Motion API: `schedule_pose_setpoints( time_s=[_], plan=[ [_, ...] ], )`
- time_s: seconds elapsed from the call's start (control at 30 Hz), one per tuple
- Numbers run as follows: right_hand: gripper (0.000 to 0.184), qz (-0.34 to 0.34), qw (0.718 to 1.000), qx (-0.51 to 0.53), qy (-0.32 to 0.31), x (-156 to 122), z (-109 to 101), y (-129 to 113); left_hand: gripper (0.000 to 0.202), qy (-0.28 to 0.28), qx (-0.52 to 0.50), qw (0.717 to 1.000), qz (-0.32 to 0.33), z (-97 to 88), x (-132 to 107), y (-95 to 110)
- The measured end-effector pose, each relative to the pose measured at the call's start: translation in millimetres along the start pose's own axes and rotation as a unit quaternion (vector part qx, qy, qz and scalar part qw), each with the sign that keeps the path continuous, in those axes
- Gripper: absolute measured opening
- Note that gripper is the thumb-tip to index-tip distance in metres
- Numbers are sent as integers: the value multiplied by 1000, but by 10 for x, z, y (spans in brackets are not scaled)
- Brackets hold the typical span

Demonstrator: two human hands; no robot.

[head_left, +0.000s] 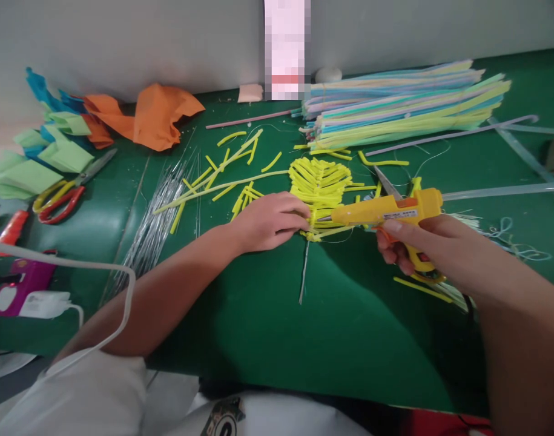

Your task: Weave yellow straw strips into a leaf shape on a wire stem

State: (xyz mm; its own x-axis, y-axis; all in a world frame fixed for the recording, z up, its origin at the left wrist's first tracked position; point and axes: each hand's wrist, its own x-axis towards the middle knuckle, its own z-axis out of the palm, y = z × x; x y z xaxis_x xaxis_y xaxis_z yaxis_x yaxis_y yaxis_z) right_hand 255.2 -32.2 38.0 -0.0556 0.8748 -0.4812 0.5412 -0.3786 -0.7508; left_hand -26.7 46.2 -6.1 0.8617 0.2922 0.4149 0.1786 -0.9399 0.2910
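A yellow leaf shape (pixel 321 181) built from pipe-cleaner pieces lies on the green table, its thin wire stem pointing towards me. My left hand (pixel 279 221) has its fingers together on the leaf's lower left edge, pinching or pressing it there. In my right hand (pixel 408 242) is a yellow hot glue gun (pixel 390 209), with a clear glue stick out of its back. The gun's nozzle points left and sits at the lower part of the leaf, close to my left fingertips. Short yellow pipe-cleaner pieces (pixel 247 197) are scattered left of the leaf.
Bundled coloured pipe cleaners (pixel 404 109) lie at the back right. Silvery wires (pixel 158 212) and scissors (pixel 68 191) are to the left, near orange crepe paper (pixel 161 118). A purple power adapter (pixel 26 284) and a white cable (pixel 129 303) are at the near left.
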Motion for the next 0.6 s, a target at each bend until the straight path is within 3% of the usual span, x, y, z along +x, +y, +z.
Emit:
schedule_pose_setpoints(
  time_s=[0.1, 0.33, 0.43, 0.6],
  plan=[
    [58, 29, 999, 22, -26, 17, -16, 11, 23, -12, 9, 1000, -10, 3, -1, -3],
    [57, 30, 999, 44, -13, 26, -34, 55, 18, 7, -11, 999, -34, 4, 11, 47],
    [56, 24, 997, 67, 3, 15, -4, 31, 15, 13, -18, 998, -65, 12, 32, 124],
    [57, 11, 996, 88, 26, -5, 53, -36, 27, 22, 11, 991, -129, 68, 86, 245]
  ],
)
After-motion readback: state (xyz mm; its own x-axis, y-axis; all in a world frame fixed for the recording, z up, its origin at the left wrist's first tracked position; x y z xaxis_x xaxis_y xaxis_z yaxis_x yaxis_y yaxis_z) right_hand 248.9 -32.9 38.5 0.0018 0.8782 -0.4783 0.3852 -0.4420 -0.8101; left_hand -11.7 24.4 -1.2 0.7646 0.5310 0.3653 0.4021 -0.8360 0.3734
